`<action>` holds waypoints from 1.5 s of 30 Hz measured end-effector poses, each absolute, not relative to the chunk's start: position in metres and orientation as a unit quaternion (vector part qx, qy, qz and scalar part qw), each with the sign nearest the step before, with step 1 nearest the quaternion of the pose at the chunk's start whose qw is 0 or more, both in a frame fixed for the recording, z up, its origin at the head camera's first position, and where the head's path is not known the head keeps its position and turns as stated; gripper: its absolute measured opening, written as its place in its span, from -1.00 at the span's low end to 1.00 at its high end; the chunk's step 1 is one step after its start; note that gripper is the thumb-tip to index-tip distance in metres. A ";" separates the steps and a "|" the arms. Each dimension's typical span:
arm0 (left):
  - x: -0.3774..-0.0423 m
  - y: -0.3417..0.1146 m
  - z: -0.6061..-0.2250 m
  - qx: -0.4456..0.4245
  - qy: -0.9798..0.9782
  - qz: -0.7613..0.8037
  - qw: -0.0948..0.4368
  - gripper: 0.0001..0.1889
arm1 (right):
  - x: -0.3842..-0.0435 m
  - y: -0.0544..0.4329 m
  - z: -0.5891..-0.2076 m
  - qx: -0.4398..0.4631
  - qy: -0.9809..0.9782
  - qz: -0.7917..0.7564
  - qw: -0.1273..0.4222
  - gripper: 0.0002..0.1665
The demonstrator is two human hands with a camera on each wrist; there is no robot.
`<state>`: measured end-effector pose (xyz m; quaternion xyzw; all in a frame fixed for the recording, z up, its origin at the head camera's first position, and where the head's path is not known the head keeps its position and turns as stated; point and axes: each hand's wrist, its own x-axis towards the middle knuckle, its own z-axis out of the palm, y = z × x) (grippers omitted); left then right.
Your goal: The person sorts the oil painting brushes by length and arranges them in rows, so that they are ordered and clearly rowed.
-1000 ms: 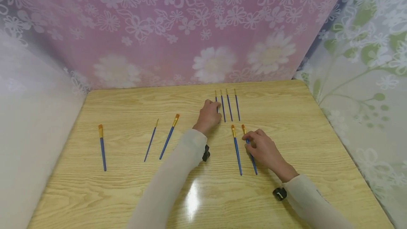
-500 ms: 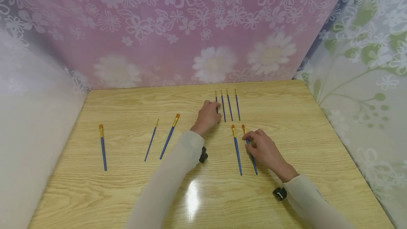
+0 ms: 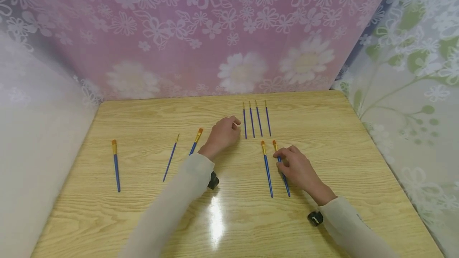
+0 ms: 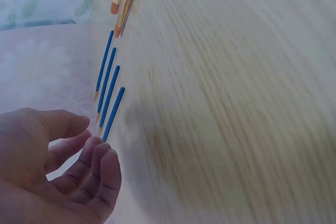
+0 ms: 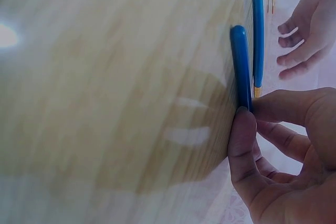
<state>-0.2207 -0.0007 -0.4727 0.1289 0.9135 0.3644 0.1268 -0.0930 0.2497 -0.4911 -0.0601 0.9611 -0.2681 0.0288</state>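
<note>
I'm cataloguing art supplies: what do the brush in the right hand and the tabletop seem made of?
The brush: smooth blue handle with a slight shine, perhaps painted wood or plastic; golden collar, probably metal by its colour; orange bristles, fibre unclear. The tabletop: pale wood grain, glossy glare, likely varnished wood or laminate.

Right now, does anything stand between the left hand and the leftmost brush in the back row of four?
Nothing visible does: in the head view, only bare tabletop shows between the left hand and that leftmost brush, and the other three brushes lie beyond it.
</note>
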 end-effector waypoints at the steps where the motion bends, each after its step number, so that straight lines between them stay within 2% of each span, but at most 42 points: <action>1: -0.219 -0.004 -0.471 0.131 0.915 0.360 0.128 -0.66 | -0.093 0.250 -0.491 -0.060 0.961 -0.268 0.029 -0.74; 11: -0.199 -0.035 -0.470 0.160 0.919 0.338 0.127 -0.71 | -0.091 0.252 -0.491 -0.056 0.962 -0.266 0.031 -0.73; 18: -0.185 -0.058 -0.473 0.146 0.924 0.331 0.123 -0.70 | -0.092 0.254 -0.493 -0.054 0.961 -0.269 0.029 -0.74; 36: -0.172 -0.133 -0.478 0.145 0.942 0.288 0.092 -0.67 | -0.094 0.250 -0.493 -0.059 0.960 -0.274 0.029 -0.74; 45: -0.168 -0.149 -0.482 0.121 0.938 0.304 0.113 -0.59 | -0.094 0.248 -0.492 -0.055 0.961 -0.270 0.035 -0.74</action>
